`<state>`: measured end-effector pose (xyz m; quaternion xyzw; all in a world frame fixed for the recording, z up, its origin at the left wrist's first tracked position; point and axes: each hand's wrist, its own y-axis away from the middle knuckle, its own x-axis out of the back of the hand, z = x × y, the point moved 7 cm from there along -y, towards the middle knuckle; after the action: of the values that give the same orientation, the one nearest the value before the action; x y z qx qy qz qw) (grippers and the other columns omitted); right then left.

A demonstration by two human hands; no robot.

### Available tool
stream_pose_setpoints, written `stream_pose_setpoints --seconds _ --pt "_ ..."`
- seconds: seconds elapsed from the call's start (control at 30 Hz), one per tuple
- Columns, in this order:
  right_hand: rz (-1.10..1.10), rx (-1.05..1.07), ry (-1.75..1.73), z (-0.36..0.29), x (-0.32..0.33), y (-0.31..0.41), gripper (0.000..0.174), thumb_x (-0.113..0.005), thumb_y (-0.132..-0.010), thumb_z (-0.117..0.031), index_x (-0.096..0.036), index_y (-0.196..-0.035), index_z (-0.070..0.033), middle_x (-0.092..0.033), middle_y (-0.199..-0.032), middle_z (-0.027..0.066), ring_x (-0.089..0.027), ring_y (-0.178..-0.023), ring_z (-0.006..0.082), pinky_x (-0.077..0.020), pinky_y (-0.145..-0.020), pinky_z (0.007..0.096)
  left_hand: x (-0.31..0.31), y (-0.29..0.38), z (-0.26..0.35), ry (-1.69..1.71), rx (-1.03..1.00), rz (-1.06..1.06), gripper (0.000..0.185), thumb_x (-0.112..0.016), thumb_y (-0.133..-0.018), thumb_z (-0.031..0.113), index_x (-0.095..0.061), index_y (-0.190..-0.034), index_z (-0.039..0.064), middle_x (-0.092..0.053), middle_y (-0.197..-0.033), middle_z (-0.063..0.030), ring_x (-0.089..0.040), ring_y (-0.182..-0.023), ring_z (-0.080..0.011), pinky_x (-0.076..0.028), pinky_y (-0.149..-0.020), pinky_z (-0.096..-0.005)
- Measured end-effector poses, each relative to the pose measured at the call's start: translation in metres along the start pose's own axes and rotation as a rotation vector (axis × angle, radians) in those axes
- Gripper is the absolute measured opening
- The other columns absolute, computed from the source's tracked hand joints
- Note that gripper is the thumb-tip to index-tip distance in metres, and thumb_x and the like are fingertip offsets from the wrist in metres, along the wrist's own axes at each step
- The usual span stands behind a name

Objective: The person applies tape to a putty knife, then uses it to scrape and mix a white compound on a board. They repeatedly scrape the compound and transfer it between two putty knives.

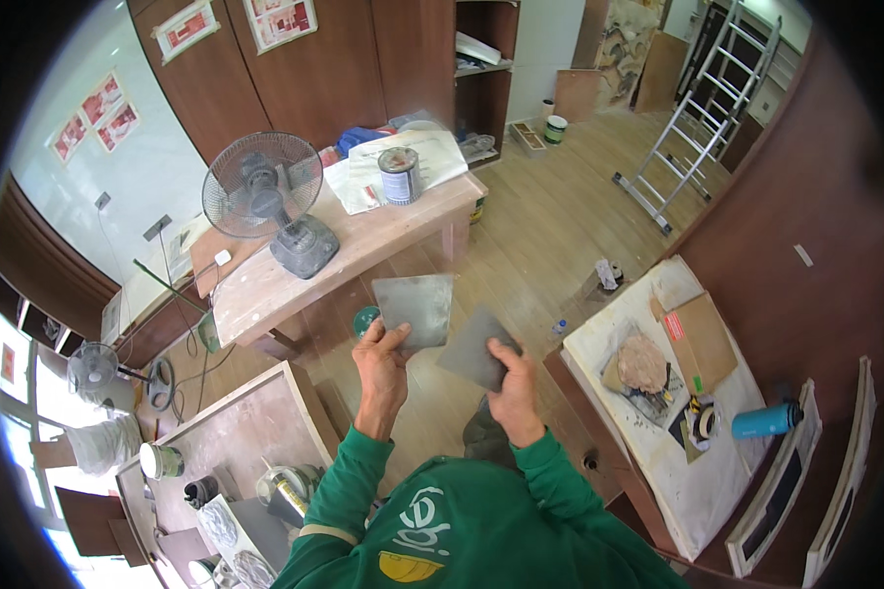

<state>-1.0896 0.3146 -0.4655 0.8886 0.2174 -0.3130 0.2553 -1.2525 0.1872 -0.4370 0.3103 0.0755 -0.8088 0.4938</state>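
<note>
Between thumb and fingers, my left hand (381, 372) grips a light grey, roughly square sheet (416, 309). A darker grey sheet (475, 350), which looks like sandpaper, is pinched in my right hand (514, 383). The two sheets are held up in front of my body, tilted and apart, with a narrow gap between them. Wood-look floor planks show below them. Partly hidden behind the left sheet is a round green object (366, 321).
A dusty fan (306, 247) and a metal can (399, 177) stand on the bench ahead. To the right, a covered table (597, 342) bears a blue bottle (765, 422) and cardboard (700, 342). Tubs and tools crowd a lower-left worktop (265, 412). A ladder (696, 132) stands far right.
</note>
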Motion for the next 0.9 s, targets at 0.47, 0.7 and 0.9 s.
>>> stream_pose_setpoints --seconds 0.47,0.7,0.9 --pt "-0.591 -0.150 0.487 -0.066 -0.074 -0.123 0.018 -0.073 -0.083 -0.009 -0.063 -0.096 -0.005 -0.065 -0.087 0.0011 -0.058 -0.078 0.0083 -0.0478 -0.074 0.0244 -0.073 -0.048 0.041 -0.418 0.053 -0.282 0.023 -0.063 -0.089 0.021 -0.061 -0.099 0.000 -0.056 -0.084 0.0001 -0.053 -0.072 -0.0101 -0.043 -0.067 -0.0254" --pt "-0.420 0.077 0.467 -0.074 -0.065 -0.160 0.016 -0.071 -0.086 -0.007 -0.064 -0.099 -0.003 -0.064 -0.084 -0.0007 -0.057 -0.076 0.0068 -0.0462 -0.073 0.0225 -0.088 -0.087 0.015 -0.639 -0.126 -0.142 0.026 -0.062 -0.097 0.019 -0.054 -0.078 0.003 -0.041 -0.069 0.0062 -0.034 -0.066 -0.0042 -0.030 -0.055 -0.0258" --pt "-0.358 0.166 0.534 -0.059 -0.079 -0.166 0.016 -0.070 -0.088 -0.010 -0.064 -0.100 -0.001 -0.064 -0.085 -0.0005 -0.055 -0.076 0.0063 -0.0457 -0.071 0.0228 -0.077 -0.104 0.003 -0.839 -0.322 0.057 0.025 -0.060 -0.098 0.019 -0.055 -0.081 0.001 -0.041 -0.069 0.0057 -0.034 -0.066 -0.0054 -0.032 -0.055 -0.0260"
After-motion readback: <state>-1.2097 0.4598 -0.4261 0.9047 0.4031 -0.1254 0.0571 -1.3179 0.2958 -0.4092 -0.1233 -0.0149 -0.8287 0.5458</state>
